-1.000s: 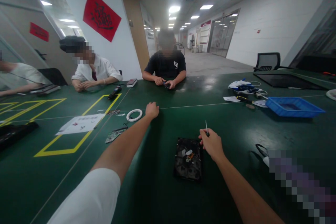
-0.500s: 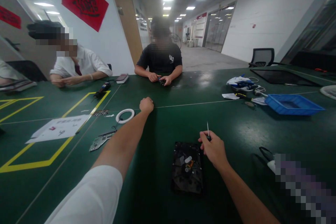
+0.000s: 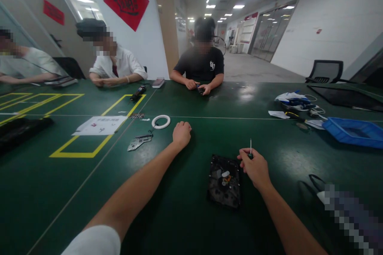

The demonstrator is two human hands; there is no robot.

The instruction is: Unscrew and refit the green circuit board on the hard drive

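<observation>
Across a green tabletop [image 3: 179,211], our right hand [image 3: 255,166] pinches a screwdriver [image 3: 250,155] just beside a hard disk drive [image 3: 224,192] lying flat; our left hand [image 3: 182,134] curls, its grip hidden from us, near a white ring [image 3: 161,127].

Right hand's grip [image 3: 254,165]: screwdriver [image 3: 250,155], shaft up, just beside black device [image 3: 225,189] on green tabletop [image 3: 182,195]. Left hand's grip [image 3: 182,134], fingers curled, near white ring [image 3: 153,122]; contents, if any, hard to tell. Blue tray [image 3: 356,139] far right.

The hard drive [image 3: 225,193] is mottled black, the table [image 3: 182,191] dark green, the tray [image 3: 350,138] blue.
</observation>
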